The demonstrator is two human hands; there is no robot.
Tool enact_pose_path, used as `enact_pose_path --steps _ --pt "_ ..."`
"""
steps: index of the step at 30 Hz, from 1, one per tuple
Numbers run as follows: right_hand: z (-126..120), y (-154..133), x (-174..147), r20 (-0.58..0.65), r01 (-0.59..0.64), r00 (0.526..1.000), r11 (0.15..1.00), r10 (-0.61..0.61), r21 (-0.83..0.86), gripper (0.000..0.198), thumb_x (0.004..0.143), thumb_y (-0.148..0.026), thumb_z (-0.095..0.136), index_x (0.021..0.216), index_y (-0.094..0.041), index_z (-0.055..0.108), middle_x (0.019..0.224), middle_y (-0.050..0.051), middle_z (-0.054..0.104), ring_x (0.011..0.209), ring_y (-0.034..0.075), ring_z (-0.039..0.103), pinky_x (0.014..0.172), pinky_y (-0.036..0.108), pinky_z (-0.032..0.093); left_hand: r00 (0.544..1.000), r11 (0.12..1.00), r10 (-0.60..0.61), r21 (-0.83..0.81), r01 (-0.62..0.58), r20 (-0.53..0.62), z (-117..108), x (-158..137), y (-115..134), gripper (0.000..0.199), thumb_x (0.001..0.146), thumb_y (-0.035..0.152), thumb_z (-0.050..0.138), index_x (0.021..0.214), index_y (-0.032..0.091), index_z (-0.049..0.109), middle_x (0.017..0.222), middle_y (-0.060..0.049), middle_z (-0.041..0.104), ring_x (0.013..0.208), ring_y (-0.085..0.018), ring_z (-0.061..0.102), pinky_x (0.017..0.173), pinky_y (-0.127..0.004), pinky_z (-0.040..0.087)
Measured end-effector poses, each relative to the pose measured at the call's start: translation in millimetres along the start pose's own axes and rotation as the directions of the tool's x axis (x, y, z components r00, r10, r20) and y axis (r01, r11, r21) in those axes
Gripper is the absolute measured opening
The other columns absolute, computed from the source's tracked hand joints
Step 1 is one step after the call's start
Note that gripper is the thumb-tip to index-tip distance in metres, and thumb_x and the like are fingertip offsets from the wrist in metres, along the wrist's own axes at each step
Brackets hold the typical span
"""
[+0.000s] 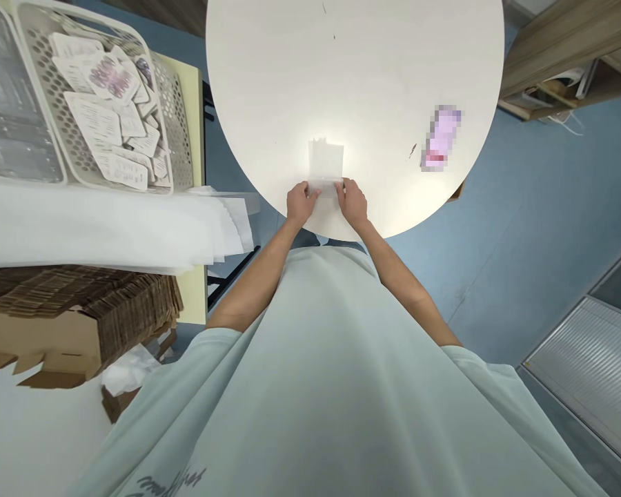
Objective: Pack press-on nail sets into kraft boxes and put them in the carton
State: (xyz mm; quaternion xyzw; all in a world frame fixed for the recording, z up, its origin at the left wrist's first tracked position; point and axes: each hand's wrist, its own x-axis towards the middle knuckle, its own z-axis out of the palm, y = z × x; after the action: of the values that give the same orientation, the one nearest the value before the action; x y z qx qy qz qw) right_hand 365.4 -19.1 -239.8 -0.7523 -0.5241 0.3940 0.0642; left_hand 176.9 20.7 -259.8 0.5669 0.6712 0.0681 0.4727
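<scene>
Fingers [304,186] of the left hand [300,205] and right hand [354,203] are pinched on a translucent sheet [326,160], seemingly steadied between them over the desk [383,62].

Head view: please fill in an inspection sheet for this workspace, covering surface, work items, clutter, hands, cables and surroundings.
Surface: round white table with a few small dark marks.
Work items: translucent sheet, on the table near its edge.
Clutter: pixelated pink item, right side of the table.
Hands: left hand and right hand touch opposite sides of the sheet; pinch unclear.
Cables: thin white strand, possibly a cable, by the wooden shelf.
Surroundings: blue floor; at left, perforated basket, white sheets, stacked cardboard.
</scene>
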Motion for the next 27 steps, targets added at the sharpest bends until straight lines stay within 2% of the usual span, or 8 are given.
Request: enact_pose_path --steps 4,7,9,13,17,20,23,27 --pt "5.8 1.6 20.7 -0.023 -0.080 0.996 0.996 0.081 0.034 0.062 0.122 -0.068 0.027 0.140 -0.024 0.068 0.133 0.020 0.074 0.123 0.037 0.075 0.109 0.065 0.067 0.998 0.999 -0.054 -0.003 0.054 -0.026 6.1 9.3 3.5 0.017 0.099 0.042 0.075 0.095 0.027 0.068 0.092 -0.010 0.073 0.115 -0.039 0.074 0.116 -0.063 0.059" --pt "8.3 1.2 30.6 -0.071 -0.083 0.994 0.996 0.086 0.044 0.054 0.122 -0.061 0.036 0.151 -0.024 0.063 0.143 0.021 0.070 0.133 0.038 0.073 0.110 0.065 0.067 0.996 1.000 -0.026 0.009 0.027 -0.085 6.5 10.1 8.2 0.029 0.100 0.047 0.078 0.120 0.028 0.073 0.122 -0.016 0.075 0.136 -0.044 0.070 0.122 -0.068 0.056" --pt "8.4 -3.1 33.3 -0.100 -0.022 0.995 1.000 0.021 -0.009 0.054 0.122 -0.055 0.038 0.159 -0.023 0.059 0.155 0.023 0.065 0.147 0.039 0.067 0.116 0.066 0.065 0.991 0.996 0.087 0.025 -0.085 -0.099 5.5 10.7 12.0 0.047 0.102 0.054 0.077 0.141 0.029 0.069 0.148 -0.020 0.070 0.154 -0.045 0.061 0.129 -0.068 0.051" --pt "4.7 -15.1 27.6 -0.007 0.186 0.982 0.976 -0.187 -0.110 0.055 0.123 -0.043 0.034 0.170 -0.023 0.055 0.173 0.020 0.058 0.170 0.037 0.049 0.136 0.068 0.051 0.944 0.947 0.322 0.003 -0.322 0.068 4.8 14.9 20.2 0.056 0.112 0.054 0.056 0.157 0.022 0.065 0.173 -0.022 0.059 0.174 -0.039 0.043 0.145 -0.063 0.033" --pt "0.2 -14.1 7.7 0.107 0.282 0.957 0.951 -0.270 -0.128 0.061 0.120 -0.034 0.043 0.179 -0.020 0.045 0.187 0.018 0.046 0.180 0.033 0.036 0.142 0.064 0.045 0.922 0.940 0.335 -0.005 -0.341 0.194 2.0 11.2 21.0 0.060 0.113 0.043 0.042 0.162 0.016 0.064 0.181 -0.022 0.054 0.176 -0.037 0.043 0.148 -0.060 0.026" --pt "1.1 -3.6 -13.4 0.163 0.313 0.944 0.933 -0.285 -0.176 0.071 0.114 -0.023 0.051 0.183 -0.018 0.040 0.193 0.017 0.035 0.183 0.032 0.028 0.142 0.061 0.044 0.875 0.904 0.389 0.065 -0.423 0.288 -5.3 -6.3 10.5 0.067 0.110 0.043 0.049 0.169 0.012 0.058 0.186 -0.024 0.046 0.179 -0.039 0.035 0.149 -0.063 0.022" --pt "6.5 8.3 -34.9 0.211 0.338 0.932 0.918 -0.295 -0.209 0.075 0.111 -0.013 0.048 0.185 -0.021 0.038 0.194 0.014 0.033 0.184 0.029 0.028 0.142 0.058 0.045 0.821 0.861 0.427 0.106 -0.497 0.380 -13.1 -32.0 -7.6 0.078 0.105 0.046 0.064 0.175 0.016 0.050 0.191 -0.021 0.038 0.181 -0.039 0.031 0.149 -0.064 0.019" --pt "15.7 20.1 -55.6 0.281 0.399 0.898 0.895 -0.337 -0.202 0.071 0.114 -0.018 0.040 0.185 -0.015 0.037 0.195 0.016 0.030 0.185 0.029 0.024 0.141 0.056 0.046 0.803 0.842 0.422 0.148 -0.519 0.420 -15.2 -57.6 -29.6 0.081 0.104 0.038 0.066 0.179 0.017 0.045 0.192 -0.020 0.035 0.182 -0.037 0.029 0.149 -0.064 0.019"
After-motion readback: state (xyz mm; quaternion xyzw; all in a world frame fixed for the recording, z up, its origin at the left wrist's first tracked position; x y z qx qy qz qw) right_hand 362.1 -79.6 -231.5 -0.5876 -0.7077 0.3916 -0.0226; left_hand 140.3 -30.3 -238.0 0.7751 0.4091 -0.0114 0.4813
